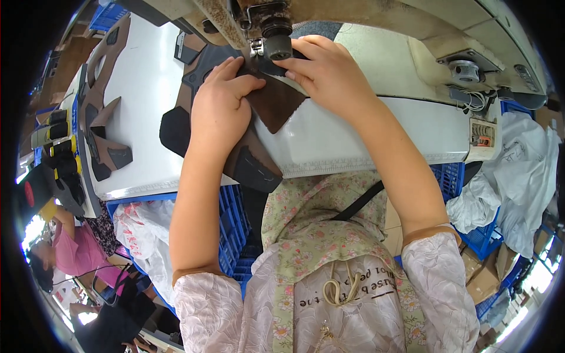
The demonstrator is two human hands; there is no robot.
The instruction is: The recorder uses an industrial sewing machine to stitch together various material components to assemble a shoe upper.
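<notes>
White table (pixel 147 88), sewing machine (pixel 276 35) at 12 o'clock: my left hand (pixel 220 109) and right hand (pixel 326 73), fingers flat, ungripping, press brown leather (pixel 273 103); I'd feed evenly, fingertips off the foot.

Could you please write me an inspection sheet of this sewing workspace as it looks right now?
Surface: white table, with the sewing machine over its far edge.
Job's things: dark brown piece lies flat under the machine's foot.
Clutter: cut brown and black pieces on the table's left side; blue crates and white bags below and to the right.
Hands: left hand pressed flat on the piece; right hand with fingertips on it beside the foot.
Cables: thin wires at the machine's right end.
Surroundings: another person at lower left; cardboard boxes at lower right.
</notes>
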